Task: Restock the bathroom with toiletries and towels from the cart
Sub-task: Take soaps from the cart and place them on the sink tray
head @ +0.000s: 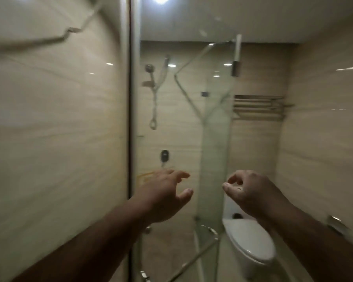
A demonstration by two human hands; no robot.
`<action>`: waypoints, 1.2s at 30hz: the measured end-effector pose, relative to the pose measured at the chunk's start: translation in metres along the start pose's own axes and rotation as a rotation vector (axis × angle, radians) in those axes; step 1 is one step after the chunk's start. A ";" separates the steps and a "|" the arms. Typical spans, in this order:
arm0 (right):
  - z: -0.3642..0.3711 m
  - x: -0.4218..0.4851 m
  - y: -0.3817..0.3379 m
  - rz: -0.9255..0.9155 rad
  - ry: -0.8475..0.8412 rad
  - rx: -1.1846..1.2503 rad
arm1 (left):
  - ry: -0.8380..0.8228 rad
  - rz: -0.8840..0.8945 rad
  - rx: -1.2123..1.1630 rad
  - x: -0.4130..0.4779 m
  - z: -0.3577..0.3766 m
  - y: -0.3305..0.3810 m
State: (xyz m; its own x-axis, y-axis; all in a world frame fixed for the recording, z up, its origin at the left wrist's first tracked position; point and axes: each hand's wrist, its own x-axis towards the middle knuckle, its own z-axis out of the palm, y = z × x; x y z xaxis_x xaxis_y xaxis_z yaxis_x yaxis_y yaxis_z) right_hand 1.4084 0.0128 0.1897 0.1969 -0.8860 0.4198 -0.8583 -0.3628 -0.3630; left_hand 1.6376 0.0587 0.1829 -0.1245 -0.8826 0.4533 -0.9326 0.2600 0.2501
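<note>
The left hand [165,197] and right hand [251,192] hang raised, fingers loosely curled and holding nothing, the right above the toilet [251,239], the left up-left of it. A metal towel rack [259,106] sits on the beige tiled wall [259,143] high above the toilet, its contents blurred. A glass shower screen [214,149] stands just left of the toilet, with the shower hose [154,98] beyond

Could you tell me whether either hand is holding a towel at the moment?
No, the left hand and the right hand are both raised with loosely curled fingers and hold nothing.
</note>
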 end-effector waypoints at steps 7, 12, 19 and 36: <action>-0.067 -0.028 0.162 0.495 -0.023 -0.157 | -0.209 0.141 -0.053 0.102 0.111 0.093; -0.092 -0.053 0.243 0.780 -0.022 -0.291 | -0.263 0.296 -0.097 0.163 0.187 0.152; -0.119 -0.105 0.323 1.025 0.052 -0.387 | -0.405 0.472 -0.212 0.213 0.282 0.274; -0.338 -0.365 0.505 1.392 0.327 -0.439 | -0.468 0.983 -0.488 0.136 0.348 0.687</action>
State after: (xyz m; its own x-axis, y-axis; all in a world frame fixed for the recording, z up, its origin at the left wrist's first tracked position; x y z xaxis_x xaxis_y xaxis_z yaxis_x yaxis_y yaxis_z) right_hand 0.7431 0.2508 0.1339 -0.9383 -0.3158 0.1411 -0.3458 0.8618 -0.3710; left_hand 0.8623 -0.0191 0.1191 -0.9191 -0.2530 0.3022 -0.1541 0.9364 0.3151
